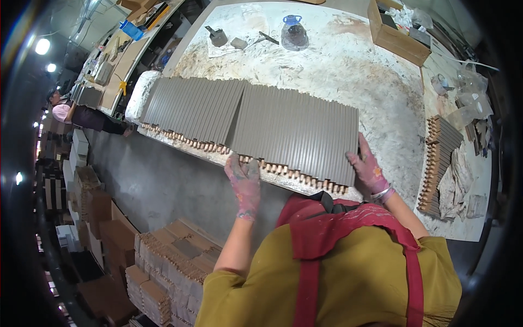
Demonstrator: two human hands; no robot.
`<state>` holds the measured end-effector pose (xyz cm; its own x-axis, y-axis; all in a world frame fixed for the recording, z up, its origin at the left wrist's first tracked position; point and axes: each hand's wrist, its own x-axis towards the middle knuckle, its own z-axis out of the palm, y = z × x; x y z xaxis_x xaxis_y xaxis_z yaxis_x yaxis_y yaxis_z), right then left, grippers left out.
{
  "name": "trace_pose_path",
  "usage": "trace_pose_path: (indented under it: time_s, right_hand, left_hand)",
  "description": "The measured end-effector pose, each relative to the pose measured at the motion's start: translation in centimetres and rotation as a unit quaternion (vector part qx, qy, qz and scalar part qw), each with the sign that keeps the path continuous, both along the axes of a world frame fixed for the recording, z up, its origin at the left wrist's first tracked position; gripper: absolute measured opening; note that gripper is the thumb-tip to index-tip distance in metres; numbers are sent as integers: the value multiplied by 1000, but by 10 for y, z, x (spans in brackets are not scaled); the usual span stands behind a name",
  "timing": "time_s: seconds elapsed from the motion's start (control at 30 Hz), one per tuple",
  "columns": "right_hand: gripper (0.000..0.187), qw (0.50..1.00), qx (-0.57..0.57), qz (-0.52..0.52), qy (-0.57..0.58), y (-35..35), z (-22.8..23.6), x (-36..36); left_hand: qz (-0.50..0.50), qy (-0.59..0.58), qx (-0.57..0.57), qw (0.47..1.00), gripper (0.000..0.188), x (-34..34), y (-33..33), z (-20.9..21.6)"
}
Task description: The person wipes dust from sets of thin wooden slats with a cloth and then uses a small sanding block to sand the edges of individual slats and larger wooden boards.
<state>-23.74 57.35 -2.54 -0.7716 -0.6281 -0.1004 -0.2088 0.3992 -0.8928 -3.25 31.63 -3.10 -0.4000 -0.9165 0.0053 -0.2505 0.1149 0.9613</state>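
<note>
Two rows of slim grey rods with copper-coloured ends lie side by side along the near edge of the worktable (201, 52): a left row (190, 106) and a right row (299, 131). A narrow dark gap parts them. My left hand (243, 184), in a stained pink glove, rests its outstretched fingers at the near left corner of the right row, by the rod ends. At that row's right side, my right hand (372, 170), gloved alike, has thumb and fingers apart against the outermost rods. Neither hand is closed round anything.
Farther back are a blue-capped jar (295, 35), a small pot (218, 37) and a cardboard box (400, 43). More rods (441, 158) and a crumpled cloth (457, 185) lie right. Stacked bundles (174, 272) stand lower left; a person (81, 113) works at another bench.
</note>
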Motion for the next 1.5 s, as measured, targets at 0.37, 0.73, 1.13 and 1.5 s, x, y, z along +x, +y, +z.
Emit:
trace_pose_path:
  time_s: [0.37,0.73,1.13,1.5]
  right_hand:
    - [76,995,-57,-18,-78,18,18,-31]
    - [63,935,-53,-72,-343,75,24,10]
    - [39,709,-403,-267,-513,81,4,20]
    - [42,718,-456,-264,-456,36,-32,-100]
  left_hand:
    - [-169,-156,-107,967,51,-22,-35,73]
    - [-342,-108,42,933,76,-124,-82,-7]
    - [-684,-202,-306,630,73,-465,32,24]
    - [-500,-173,-586,613,63,-559,100,24]
